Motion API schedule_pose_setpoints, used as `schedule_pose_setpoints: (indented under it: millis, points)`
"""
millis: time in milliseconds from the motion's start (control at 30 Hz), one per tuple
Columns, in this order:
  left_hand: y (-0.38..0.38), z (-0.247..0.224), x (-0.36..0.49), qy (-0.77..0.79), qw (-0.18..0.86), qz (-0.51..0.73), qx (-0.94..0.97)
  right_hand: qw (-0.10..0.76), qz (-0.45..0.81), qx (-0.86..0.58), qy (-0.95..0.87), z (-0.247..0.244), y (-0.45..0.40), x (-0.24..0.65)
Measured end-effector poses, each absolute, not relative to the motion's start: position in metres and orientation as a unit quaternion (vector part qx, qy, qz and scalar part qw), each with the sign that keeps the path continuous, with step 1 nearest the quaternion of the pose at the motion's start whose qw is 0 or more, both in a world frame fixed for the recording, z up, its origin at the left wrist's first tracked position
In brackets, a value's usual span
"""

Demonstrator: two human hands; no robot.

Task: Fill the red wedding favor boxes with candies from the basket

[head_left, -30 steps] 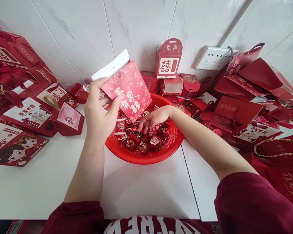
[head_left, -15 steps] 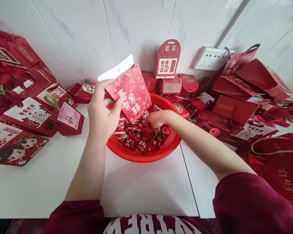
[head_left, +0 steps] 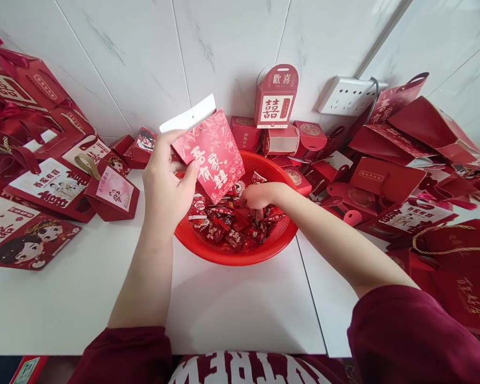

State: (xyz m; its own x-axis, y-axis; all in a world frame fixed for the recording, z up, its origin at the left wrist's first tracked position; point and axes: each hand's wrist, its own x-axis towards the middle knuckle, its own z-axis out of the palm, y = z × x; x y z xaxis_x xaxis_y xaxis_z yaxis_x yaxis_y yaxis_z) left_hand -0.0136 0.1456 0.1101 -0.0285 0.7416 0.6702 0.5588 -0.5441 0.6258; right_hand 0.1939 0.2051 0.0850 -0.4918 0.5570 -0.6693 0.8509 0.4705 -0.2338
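My left hand (head_left: 162,184) is closed on a red paper gift box (head_left: 220,149) with floral print and pale Chinese characters. The box is tilted above the left part of a red plastic basket (head_left: 240,258), its white inner flap (head_left: 190,114) standing open at the top. Wrapped candies (head_left: 230,232) in red wrappers fill the bottom of the basket. Among them, toward the right side, my right hand (head_left: 261,196) reaches in with curled fingers. Its fingertips are partly hidden, and whatever they grip cannot be made out.
Behind the basket a red box with an arched top (head_left: 277,98) stands against the tiled wall. Many red gift boxes lie heaped at the right, and more stand at the left, including a small box with a pink label (head_left: 114,192). A white power strip (head_left: 348,96) leans on the wall.
The gift box in my left hand has shifted slightly left and down. My right hand stays among the candies with hardly any movement.
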Motion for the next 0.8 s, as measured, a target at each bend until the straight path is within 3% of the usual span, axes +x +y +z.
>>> schedule_pose_setpoints:
  millis: [533,800]
  points:
    - [0.147,0.108,-0.016,0.471,0.097,0.544,0.688,0.223,-0.249,0.460,0.823,0.073,0.198,0.182]
    - [0.147,0.108,-0.019,0.478,0.089,0.539,0.688,0.212,-0.338,0.497,0.771,0.064,0.208,0.187]
